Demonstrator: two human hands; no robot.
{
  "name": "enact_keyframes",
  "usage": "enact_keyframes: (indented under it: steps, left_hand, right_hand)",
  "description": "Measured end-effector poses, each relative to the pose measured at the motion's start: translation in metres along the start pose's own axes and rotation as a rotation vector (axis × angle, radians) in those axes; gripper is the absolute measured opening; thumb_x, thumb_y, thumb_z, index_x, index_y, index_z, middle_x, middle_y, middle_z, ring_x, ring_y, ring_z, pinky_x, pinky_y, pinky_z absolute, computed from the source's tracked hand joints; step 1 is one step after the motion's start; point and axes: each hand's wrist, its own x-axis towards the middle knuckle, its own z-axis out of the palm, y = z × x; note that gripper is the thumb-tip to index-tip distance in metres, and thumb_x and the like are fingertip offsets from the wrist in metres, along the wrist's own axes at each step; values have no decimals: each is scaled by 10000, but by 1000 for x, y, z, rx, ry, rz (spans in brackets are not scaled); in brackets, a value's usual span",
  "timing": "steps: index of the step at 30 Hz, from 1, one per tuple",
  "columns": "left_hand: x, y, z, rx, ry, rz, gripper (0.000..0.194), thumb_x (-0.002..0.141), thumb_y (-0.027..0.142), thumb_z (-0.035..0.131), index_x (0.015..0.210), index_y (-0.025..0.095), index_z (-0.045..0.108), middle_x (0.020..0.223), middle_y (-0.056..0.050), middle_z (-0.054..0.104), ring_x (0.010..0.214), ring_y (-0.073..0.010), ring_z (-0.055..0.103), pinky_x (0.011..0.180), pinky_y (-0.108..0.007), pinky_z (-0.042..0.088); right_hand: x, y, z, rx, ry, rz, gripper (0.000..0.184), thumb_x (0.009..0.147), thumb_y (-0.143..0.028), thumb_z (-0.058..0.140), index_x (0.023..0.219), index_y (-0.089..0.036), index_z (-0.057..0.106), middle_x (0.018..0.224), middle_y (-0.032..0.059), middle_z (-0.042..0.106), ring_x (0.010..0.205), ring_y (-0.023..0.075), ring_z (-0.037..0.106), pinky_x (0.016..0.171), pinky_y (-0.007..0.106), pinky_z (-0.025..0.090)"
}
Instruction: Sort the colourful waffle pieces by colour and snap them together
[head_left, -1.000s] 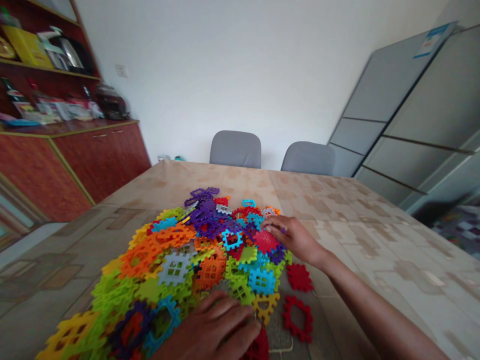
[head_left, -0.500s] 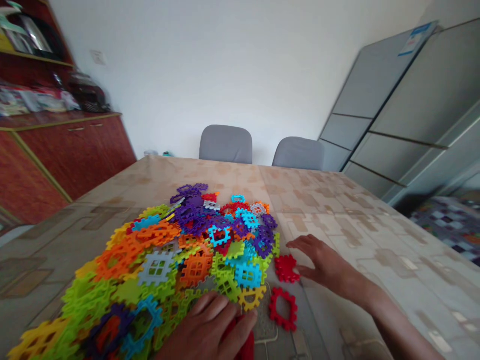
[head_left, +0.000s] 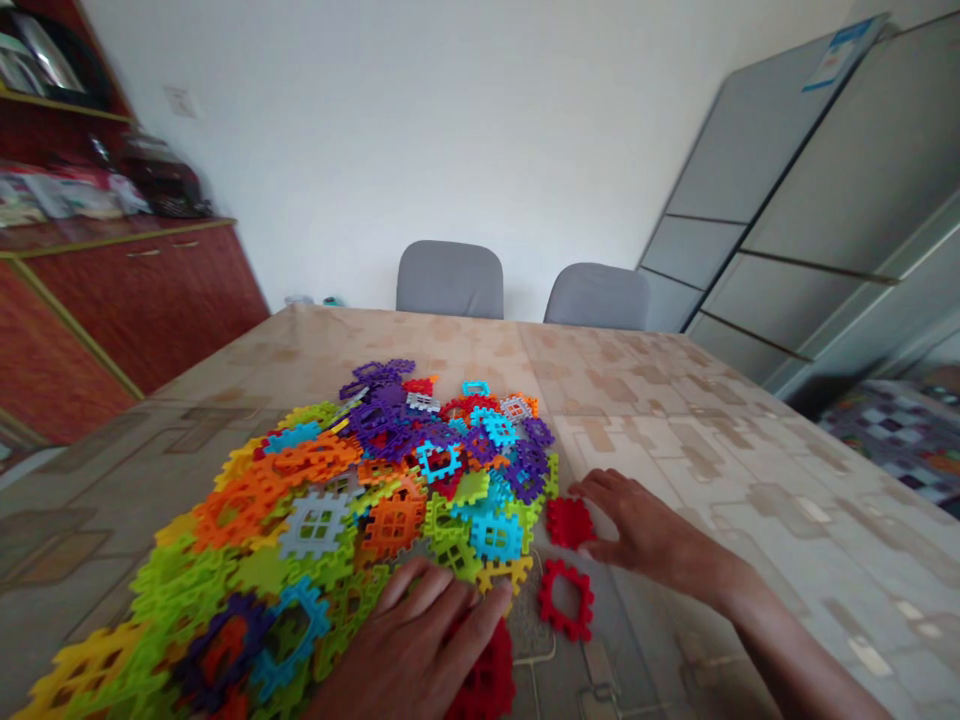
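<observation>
A red interlocking plastic tile [head_left: 491,675] with a windowed grid is partly hidden under my left hand [head_left: 424,640], whose fingers and thumb close around it at the front of the pile. Near the right side of the pile, my right hand [head_left: 626,515] has its fingers and thumb apart. Its thumb tip reaches the edge of a solid red tile [head_left: 569,523] lying flat on the table. Just below that tile lies a red square frame tile [head_left: 546,602] with an open middle.
A heap of toothed tiles, including an orange tile [head_left: 394,522] and a grey tile [head_left: 313,522], spreads across the left of the patterned table [head_left: 675,410]. Two grey chairs [head_left: 450,278] stand behind it. Left is a red-brown cabinet [head_left: 150,320]; right, grey panels [head_left: 705,150].
My right hand has drawn slightly nearer the solid red tile, which sits a little more upright in angle. More of the red tile under my left hand shows. The view has shifted slightly.
</observation>
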Motion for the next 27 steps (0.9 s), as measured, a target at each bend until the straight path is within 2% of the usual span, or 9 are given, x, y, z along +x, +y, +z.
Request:
enact_keyframes:
  steps: [5,8,12,15,17,23,25,27]
  left_hand:
    - [1,2,4,-50,-61,-34,780,889,709,625,1429,156,520,1085,-131,747,921,-337,685,870,-508,514]
    - [2,4,6,-36,-37,-48,801,876,736,616,1431,168,515,1098,-137,745,918,-339,683,857,-502,511]
    - [1,1,-2,-15,67,-34,761,934,762,491,1443,196,479,1093,-87,759,916,-297,686,890,-448,484]
    - [-6,-3,-14,1,181,-45,774,940,781,449,1479,227,423,1150,-59,758,967,-277,676,917,-388,462]
    - [-15,-6,-18,14,233,-82,789,931,781,468,1502,243,391,1166,-57,753,991,-278,665,928,-361,458]
    - [-34,-12,-15,24,278,-163,662,956,707,507,1452,271,456,1114,-44,756,992,-271,656,934,-315,468]
    - [-33,-11,-15,12,281,-149,687,943,717,522,1456,265,458,1096,-43,762,970,-270,657,918,-312,472]
    - [-29,-9,-15,-6,272,-114,761,941,729,516,1517,248,395,1100,-42,767,949,-269,659,911,-320,473]
  right_hand:
    - [-12,-10,-8,50,69,-60,181,970,-283,601,1087,-205,714,1057,132,702,990,295,651,888,433,528]
    - [-20,-24,-7,112,57,-75,192,976,-346,615,1108,-267,730,1012,116,727,931,289,682,844,406,536]
    - [-25,-53,0,171,31,-187,330,935,-389,682,1256,-311,681,1135,109,729,1040,303,677,923,407,519]
    - [-25,-77,8,227,40,-316,627,855,-454,776,1423,-297,560,1354,105,646,1269,308,572,1084,403,441]
    - [-22,-89,15,235,41,-356,753,811,-505,810,1467,-289,511,1407,114,609,1343,315,511,1136,404,391]
    - [-12,-96,33,172,-66,-331,759,760,-556,834,1412,-271,567,1353,145,628,1276,346,540,1110,447,389]
    - [-10,-96,33,168,-88,-331,757,762,-531,843,1415,-272,562,1371,142,611,1296,343,519,1120,447,372]
    - [-9,-96,31,174,-105,-332,772,767,-504,847,1437,-273,539,1389,139,594,1318,339,497,1134,445,351]
